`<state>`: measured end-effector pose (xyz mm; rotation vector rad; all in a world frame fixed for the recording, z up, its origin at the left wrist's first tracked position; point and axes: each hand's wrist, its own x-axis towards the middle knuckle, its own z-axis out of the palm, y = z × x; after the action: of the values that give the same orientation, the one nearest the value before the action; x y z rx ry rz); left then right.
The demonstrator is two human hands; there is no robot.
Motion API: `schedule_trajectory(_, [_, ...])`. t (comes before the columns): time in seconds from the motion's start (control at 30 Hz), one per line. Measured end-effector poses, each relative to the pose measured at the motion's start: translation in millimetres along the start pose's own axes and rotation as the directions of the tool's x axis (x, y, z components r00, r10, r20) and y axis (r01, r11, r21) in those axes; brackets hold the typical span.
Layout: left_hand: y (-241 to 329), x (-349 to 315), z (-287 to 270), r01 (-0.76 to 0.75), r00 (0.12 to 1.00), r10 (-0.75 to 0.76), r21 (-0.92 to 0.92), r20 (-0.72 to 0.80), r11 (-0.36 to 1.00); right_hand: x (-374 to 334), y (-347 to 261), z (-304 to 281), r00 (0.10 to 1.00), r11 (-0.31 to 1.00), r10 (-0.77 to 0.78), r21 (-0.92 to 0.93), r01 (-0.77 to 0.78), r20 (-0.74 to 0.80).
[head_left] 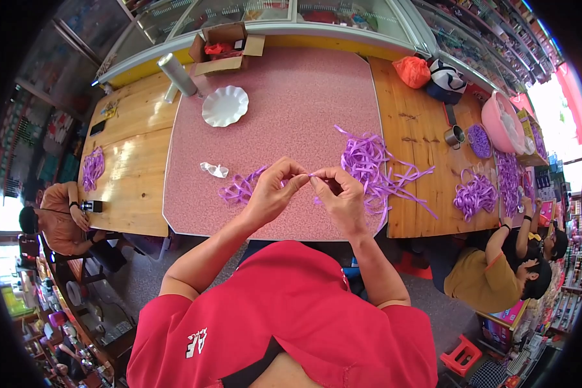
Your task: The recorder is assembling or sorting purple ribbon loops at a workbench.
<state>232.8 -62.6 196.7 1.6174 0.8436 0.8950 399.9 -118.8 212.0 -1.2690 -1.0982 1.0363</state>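
Both my hands meet above the pink tabletop (291, 97), fingertips almost touching. My left hand (277, 187) is closed in a pinch, and so is my right hand (340, 197). A thin bit of purple ribbon (312, 174) shows between their fingertips; most of it is hidden by the fingers. Beside my left hand lies a small bunch of purple ribbons (237, 188). A larger tangled pile of purple ribbons (366, 163) sits just past my right hand, its ends trailing onto the wooden table.
A crumpled white tissue (214, 170) and a white scalloped plate (225, 106) lie to the left. Farther back stand a roll (177, 74) and an open cardboard box (225, 55). Right: metal mug (454, 136), pink basin (503, 123). Other people sit at both ends.
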Motion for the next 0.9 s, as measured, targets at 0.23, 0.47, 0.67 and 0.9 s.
schedule_trajectory(0.23, [2, -2, 3, 0.024, 0.996, -0.025, 0.01, 0.086, 1.0, 5, 1, -14, 0.91, 0.837, 0.302, 0.377, -0.395, 0.283])
schedule_trajectory(0.47, [12, -6, 15, -0.188, 0.971, 0.194, 0.055, -0.137, 0.981, 3, 2, -11, 0.869, 0.652, 0.38, 0.575, -0.494, 0.316])
schedule_trajectory(0.67, [27, -9, 16, -0.284, 0.934, 0.321, 0.225, -0.154, 0.932, -3, -1, -3, 0.917, 0.761, 0.35, 0.513, -0.397, 0.191])
schedule_trajectory(0.9, [18, -9, 20, -0.304, 0.895, 0.388, 0.336, -0.222, 0.891, -7, 3, 8, 0.962, 0.815, 0.264, 0.519, -0.258, 0.064])
